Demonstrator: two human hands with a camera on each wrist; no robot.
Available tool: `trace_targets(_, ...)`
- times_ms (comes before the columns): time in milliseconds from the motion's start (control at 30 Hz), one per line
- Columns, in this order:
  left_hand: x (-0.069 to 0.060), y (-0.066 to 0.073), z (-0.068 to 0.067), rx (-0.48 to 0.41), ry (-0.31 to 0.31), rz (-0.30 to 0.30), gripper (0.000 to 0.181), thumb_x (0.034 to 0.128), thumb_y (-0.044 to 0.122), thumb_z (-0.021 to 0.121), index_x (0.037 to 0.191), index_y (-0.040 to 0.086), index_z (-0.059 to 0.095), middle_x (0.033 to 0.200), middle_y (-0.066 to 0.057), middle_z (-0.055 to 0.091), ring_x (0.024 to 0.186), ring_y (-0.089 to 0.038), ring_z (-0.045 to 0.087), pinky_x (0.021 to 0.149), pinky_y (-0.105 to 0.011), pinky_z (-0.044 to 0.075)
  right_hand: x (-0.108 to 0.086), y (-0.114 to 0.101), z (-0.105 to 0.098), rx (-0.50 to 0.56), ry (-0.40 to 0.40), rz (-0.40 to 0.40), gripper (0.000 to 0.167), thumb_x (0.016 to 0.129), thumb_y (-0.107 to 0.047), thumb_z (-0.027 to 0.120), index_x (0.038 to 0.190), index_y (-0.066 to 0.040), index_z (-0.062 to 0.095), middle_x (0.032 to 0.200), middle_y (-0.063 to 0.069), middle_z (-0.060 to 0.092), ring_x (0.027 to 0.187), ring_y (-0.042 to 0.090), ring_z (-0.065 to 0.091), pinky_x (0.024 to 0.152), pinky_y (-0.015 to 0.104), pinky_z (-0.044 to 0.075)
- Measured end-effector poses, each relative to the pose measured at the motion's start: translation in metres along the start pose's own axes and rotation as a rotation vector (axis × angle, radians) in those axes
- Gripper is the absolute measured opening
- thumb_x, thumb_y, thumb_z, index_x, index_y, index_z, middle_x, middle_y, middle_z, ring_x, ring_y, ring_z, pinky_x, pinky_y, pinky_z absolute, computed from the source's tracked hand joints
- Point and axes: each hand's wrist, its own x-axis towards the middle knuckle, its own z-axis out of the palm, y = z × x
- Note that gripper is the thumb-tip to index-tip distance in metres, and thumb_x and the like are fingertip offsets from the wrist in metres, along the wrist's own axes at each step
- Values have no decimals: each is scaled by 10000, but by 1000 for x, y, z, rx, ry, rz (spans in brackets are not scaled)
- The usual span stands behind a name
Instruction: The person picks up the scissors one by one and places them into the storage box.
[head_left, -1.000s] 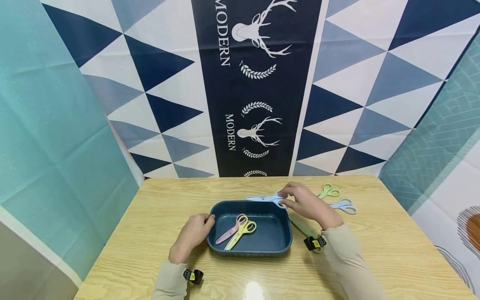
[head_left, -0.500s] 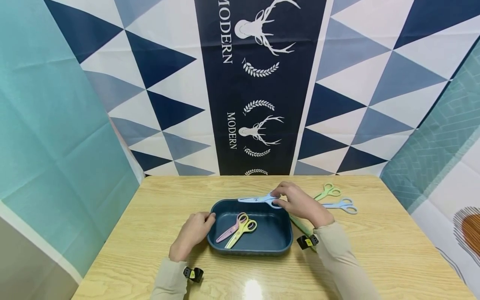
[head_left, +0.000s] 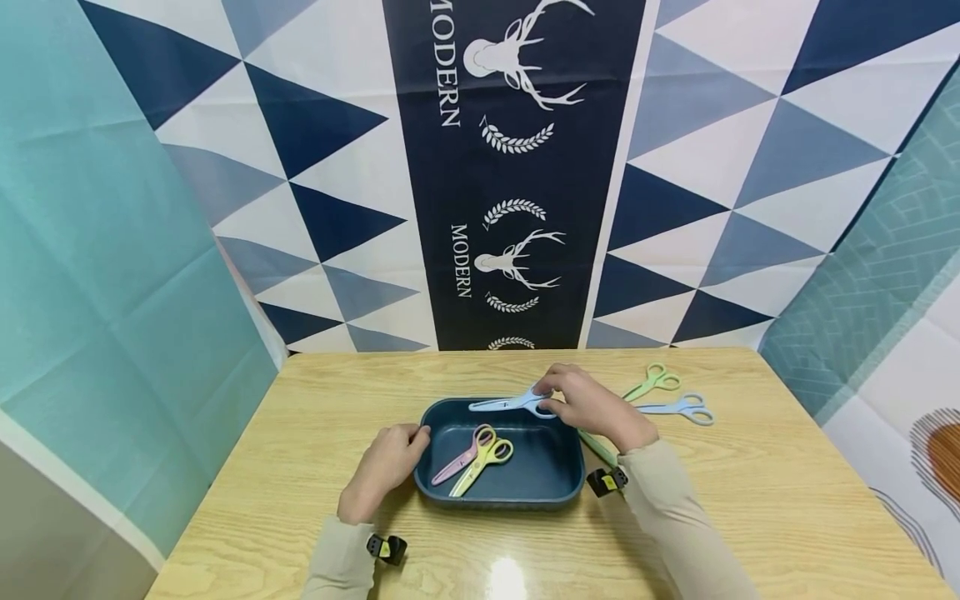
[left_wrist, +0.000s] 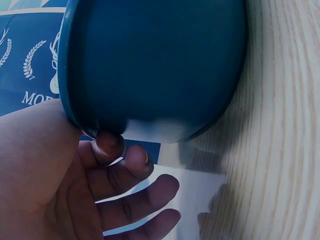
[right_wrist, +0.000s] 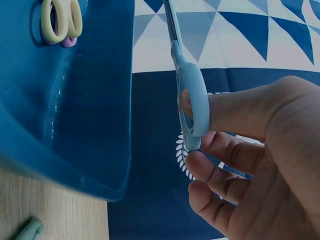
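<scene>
Dark blue tray (head_left: 536, 467), with its whole inside in sight only from the head view: pink scissors (head_left: 463, 459) and yellow scissors (head_left: 477, 472) lying close together in the left half, yellow partly on top of pink. Just the loops of that pair in the right wrist view; just the outside of the tray in the left wrist view. Plain from the left wrist, but hidden from the head: first finger of the left hand (left_wrist: 75, 185) bent against the tray's outer side, other three fingers apart and loose. Thumb tip on top of the rim, as seen from the head; so a pinch on the tray's left end.

Light blue scissors (right_wrist: 192, 72) at the fingertips of the right hand (right_wrist: 280, 160): handle pinched, thumb tip peeking through a loop, blades pointing away from the fingers. Held over the far edge of the tray; hard to tell whether touching it.

Six scissors in all: one pink, one yellow, two blue, two green. Two in the tray, one in the hand, three on the wooden table (head_left: 322, 400): other blue scissors (head_left: 667, 408), far green scissors (head_left: 647, 385), and near green scissors (head_left: 597, 448), partly under the right sleeve (head_left: 667, 500). One tray.
</scene>
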Motion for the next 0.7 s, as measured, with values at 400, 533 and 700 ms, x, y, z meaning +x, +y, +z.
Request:
trace_targets(400,-1,0,0,3,0,-3,398,1056,234,520,671,138,512,616,43,382,557,-104,431,526,-242,330,9,-3,6,-11,-18,-28,130,971,-106,692,1074,-62,758,1063,78,688,1014,272,648,927,487,524)
trace_targets(533,-1,1,0,2,-5,-9,399,1058,239,518,673,138,510,614,41,383,558,-107,434,527,-246,334,12,-6,9,-4,-28,-32,135,974,-107,687,1078,-58,758,1072,77,687,1018,259,651,932,473,531)
trace_targets(700,-2,2,0,-1,-6,-18,405,1061,246,515,670,142,499,609,44,384,549,-106,429,523,-246,330,14,-10,11,13,-44,-16,148,979,-108,682,1098,-57,753,1086,74,682,1015,236,651,929,455,538)
